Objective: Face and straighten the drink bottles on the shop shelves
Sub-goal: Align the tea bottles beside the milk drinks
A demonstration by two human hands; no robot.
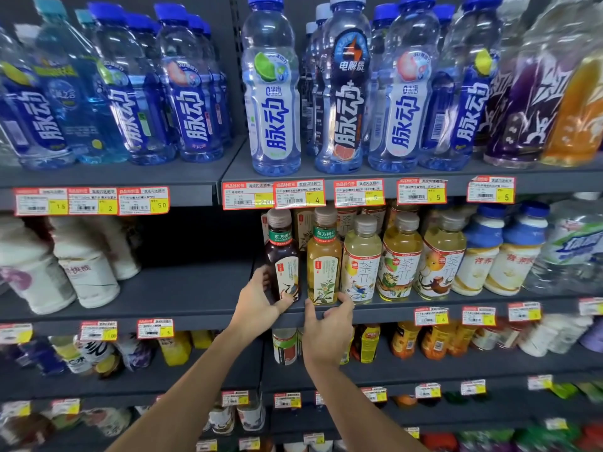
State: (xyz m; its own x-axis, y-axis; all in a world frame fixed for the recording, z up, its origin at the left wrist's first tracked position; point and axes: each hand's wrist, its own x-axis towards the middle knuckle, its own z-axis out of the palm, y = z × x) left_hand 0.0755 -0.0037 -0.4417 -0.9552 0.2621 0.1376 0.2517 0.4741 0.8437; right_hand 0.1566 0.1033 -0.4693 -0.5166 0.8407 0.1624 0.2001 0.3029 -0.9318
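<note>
Risk, tipping: the dark tea bottle (282,262) and the pale tea bottle (323,265) are tall, narrow and held low. A quick twist or tug could rock the tops forward (my judgement, not observed). Both stand close to the front lip of the middle shelf (195,316), so a topple would likely go over the edge.

Risk, neighbour knock: the pale tea bottle stands just beside a fruit-tea bottle (360,265). The right fingers sit in at that side, so a turn may shove the neighbour askew and spoil the row.

Risk, sideways slide: there is bare shelf to the left of the dark tea bottle, with nothing to stop it if it is pushed that way.

Risk, over-rotation: both labels already show their artwork roughly to the front. Too large a turn would hide them again.

Left hand (256,301): wrapped round the lower body of the dark tea bottle, thumb across the front near the base, fingers curled behind the left side. A firm grasp, by appearance.

Right hand (326,327): spread moderately, pinching the base of the pale tea bottle. The thumb is on its left and the fingertips on its right. Contact looks light.

Location of work: the two bottles stand upright, side by side, at the left end of the tea row, below the red price tags (298,195).
</note>
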